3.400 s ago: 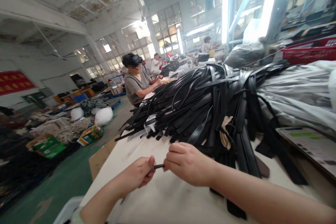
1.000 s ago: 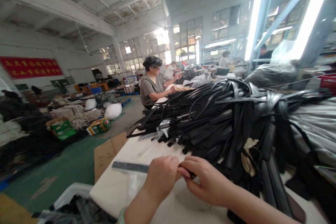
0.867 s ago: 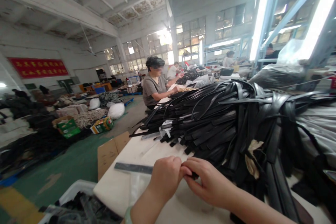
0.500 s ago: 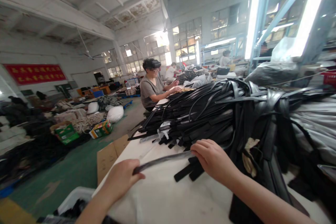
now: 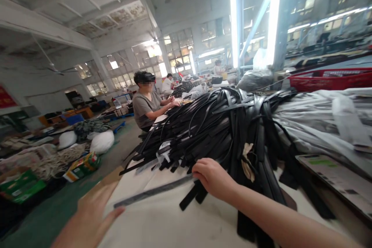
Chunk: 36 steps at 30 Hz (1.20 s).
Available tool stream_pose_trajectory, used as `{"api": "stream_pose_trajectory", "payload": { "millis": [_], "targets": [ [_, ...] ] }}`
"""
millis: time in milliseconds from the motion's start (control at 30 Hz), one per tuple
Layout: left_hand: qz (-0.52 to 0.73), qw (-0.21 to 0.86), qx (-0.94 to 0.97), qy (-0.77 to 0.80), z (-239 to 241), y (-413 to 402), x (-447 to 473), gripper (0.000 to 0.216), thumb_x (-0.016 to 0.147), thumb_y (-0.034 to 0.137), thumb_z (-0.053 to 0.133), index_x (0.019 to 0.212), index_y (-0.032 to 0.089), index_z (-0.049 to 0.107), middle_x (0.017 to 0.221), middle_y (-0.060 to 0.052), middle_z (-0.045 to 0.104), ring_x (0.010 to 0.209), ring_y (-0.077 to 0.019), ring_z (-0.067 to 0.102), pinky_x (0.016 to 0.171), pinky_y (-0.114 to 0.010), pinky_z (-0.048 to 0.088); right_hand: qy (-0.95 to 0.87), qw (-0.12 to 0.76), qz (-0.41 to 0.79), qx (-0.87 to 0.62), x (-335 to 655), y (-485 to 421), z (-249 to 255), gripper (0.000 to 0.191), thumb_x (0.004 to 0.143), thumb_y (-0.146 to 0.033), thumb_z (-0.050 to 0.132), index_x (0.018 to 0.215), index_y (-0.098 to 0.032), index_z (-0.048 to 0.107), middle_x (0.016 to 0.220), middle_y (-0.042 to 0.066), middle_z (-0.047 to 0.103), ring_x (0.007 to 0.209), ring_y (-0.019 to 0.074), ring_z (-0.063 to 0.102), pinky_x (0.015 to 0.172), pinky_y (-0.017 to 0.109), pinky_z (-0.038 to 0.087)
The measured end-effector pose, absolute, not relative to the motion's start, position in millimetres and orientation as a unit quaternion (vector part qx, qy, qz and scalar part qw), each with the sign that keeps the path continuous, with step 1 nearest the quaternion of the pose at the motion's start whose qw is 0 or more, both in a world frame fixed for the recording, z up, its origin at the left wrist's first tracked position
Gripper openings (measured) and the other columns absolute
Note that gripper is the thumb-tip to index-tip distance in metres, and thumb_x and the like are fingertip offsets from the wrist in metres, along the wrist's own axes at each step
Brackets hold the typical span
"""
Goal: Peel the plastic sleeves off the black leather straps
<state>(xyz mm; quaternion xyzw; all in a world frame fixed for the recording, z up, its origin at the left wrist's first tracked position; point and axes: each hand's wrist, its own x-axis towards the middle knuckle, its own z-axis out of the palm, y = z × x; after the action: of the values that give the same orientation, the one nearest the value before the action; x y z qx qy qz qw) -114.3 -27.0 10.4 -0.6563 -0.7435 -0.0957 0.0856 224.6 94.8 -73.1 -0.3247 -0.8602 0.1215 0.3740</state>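
Right hand (image 5: 213, 178): fingers curled down and closed over the near end of one strap (image 5: 154, 192), at the foot of the pile.
Left hand (image 5: 90, 221): open, fingers loosely spread, palm down, blurred; holds nothing. One fingertip is just beside the strap's far end; whether it touches cannot be told.
Strap: long, narrow, dark grey, lying flat and slanted across the white table (image 5: 174, 228) between the two hands.
Pile of black straps (image 5: 215, 128): heaped high behind the right hand, loose ends fanning towards the table's left edge.
Right of pile: grey plastic-wrapped bundles (image 5: 314, 124); a printed sheet (image 5: 340, 178) lies flat near them; a red crate (image 5: 331, 79) stands behind.
Background: a co-worker (image 5: 145, 104) sits at the same table's far end, hands on the tabletop.
Floor, left: white sacks (image 5: 101, 141) and green cartons (image 5: 20, 184).
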Motion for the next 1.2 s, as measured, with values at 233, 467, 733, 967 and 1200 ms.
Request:
{"api": "stream_pose_trajectory", "payload": {
  "millis": [233, 467, 733, 967, 1200],
  "targets": [
    [-0.041, -0.153, -0.808, -0.567, -22, 64, 50, 0.025, 0.086, 0.025, 0.042, 0.08, 0.022, 0.067, 0.082, -0.002, 0.073, 0.078, -0.0201, 0.067, 0.069, -0.027, 0.049, -0.911, 0.278, 0.013, -0.306, 226, 92, -70, 0.009, 0.091, -0.024, 0.053, 0.087, -0.021, 0.061, 0.083, 0.002, 0.064, 0.079, 0.0168, 0.058, 0.076, 0.03, 0.038],
    [-0.002, -0.097, -0.785, -0.612, -30, 92, 33, 0.03, 0.094, 0.033, 0.039, 0.086, 0.017, 0.063, 0.09, -0.011, 0.072, 0.087, -0.0273, 0.067, 0.071, -0.033, 0.044, -0.899, 0.175, 0.012, -0.401, 253, 124, -51, 0.021, 0.094, -0.028, 0.048, 0.082, -0.017, 0.061, 0.083, 0.005, 0.066, 0.081, 0.0184, 0.061, 0.072, 0.031, 0.035],
    [0.093, -0.082, -0.812, -0.571, -33, 88, 43, 0.016, 0.09, 0.031, 0.054, 0.083, 0.02, 0.064, 0.091, -0.006, 0.073, 0.089, -0.0259, 0.068, 0.069, -0.03, 0.043, -0.939, 0.173, 0.016, -0.296, 238, 110, -63, 0.018, 0.093, -0.031, 0.052, 0.082, -0.018, 0.059, 0.079, 0.003, 0.064, 0.077, 0.0176, 0.057, 0.074, 0.032, 0.032],
    [0.069, -0.042, -0.793, -0.603, -32, 90, 27, 0.026, 0.095, 0.038, 0.044, 0.087, 0.021, 0.062, 0.089, -0.007, 0.073, 0.086, -0.0261, 0.069, 0.067, -0.03, 0.045, -0.919, 0.188, -0.011, -0.347, 239, 120, -65, 0.016, 0.093, -0.023, 0.05, 0.081, -0.018, 0.059, 0.077, 0.003, 0.064, 0.075, 0.0172, 0.059, 0.072, 0.032, 0.033],
    [0.037, -0.018, -0.824, -0.565, -43, 88, 25, 0.037, 0.094, 0.046, 0.042, 0.088, 0.019, 0.067, 0.084, -0.01, 0.074, 0.082, -0.0267, 0.07, 0.066, -0.03, 0.047, -0.913, 0.198, -0.006, -0.356, 250, 127, -77, 0.018, 0.091, -0.027, 0.056, 0.076, -0.018, 0.062, 0.074, 0.004, 0.065, 0.073, 0.0179, 0.061, 0.071, 0.031, 0.035]
  ]
}}
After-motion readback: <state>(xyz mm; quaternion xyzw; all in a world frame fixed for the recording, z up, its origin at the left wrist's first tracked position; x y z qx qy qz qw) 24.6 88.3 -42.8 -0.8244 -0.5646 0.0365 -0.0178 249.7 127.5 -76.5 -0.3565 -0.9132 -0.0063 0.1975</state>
